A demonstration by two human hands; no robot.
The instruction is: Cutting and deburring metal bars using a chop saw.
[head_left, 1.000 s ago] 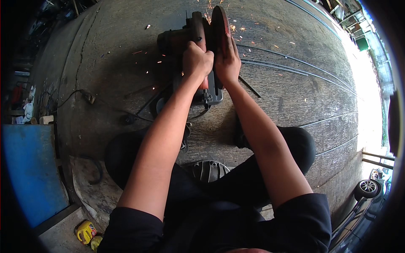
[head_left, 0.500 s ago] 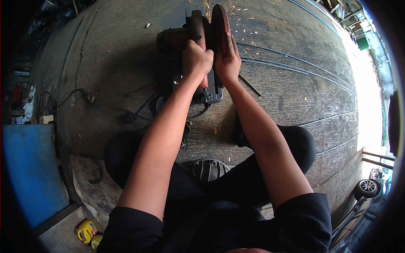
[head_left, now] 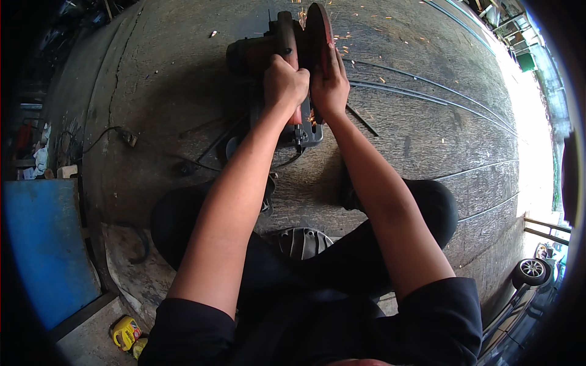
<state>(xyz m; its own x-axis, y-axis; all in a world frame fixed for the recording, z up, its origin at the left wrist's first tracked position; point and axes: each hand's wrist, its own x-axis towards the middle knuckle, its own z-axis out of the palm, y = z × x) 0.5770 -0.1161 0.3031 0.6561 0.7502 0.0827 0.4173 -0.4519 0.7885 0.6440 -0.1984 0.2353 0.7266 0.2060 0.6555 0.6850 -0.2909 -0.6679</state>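
Observation:
A red and black chop saw [head_left: 253, 55] stands on the worn floor in front of me, tilted forward at the top of the view. My left hand [head_left: 285, 85] is wrapped round its red handle. Flat along the side of the round red disc guard [head_left: 318, 30] lies my right hand [head_left: 330, 91], its fingers stretched out and pointing away from me. Orange sparks [head_left: 346, 44] fly up beyond the guard, and a few glow by the saw's base [head_left: 313, 138]. The cutting spot is hidden behind my hands and the guard.
Long thin metal rods [head_left: 421, 96] lie on the floor to the right. A short dark bar [head_left: 364, 121] rests near the base. The power cord [head_left: 210, 166] runs left. A ribbed metal part [head_left: 303, 243] sits between my legs. A blue panel [head_left: 46, 244] stands at left.
The saw's head and guard sit very slightly higher in view. The sparks have shifted, with new ones near the base. Both hands keep the same hold.

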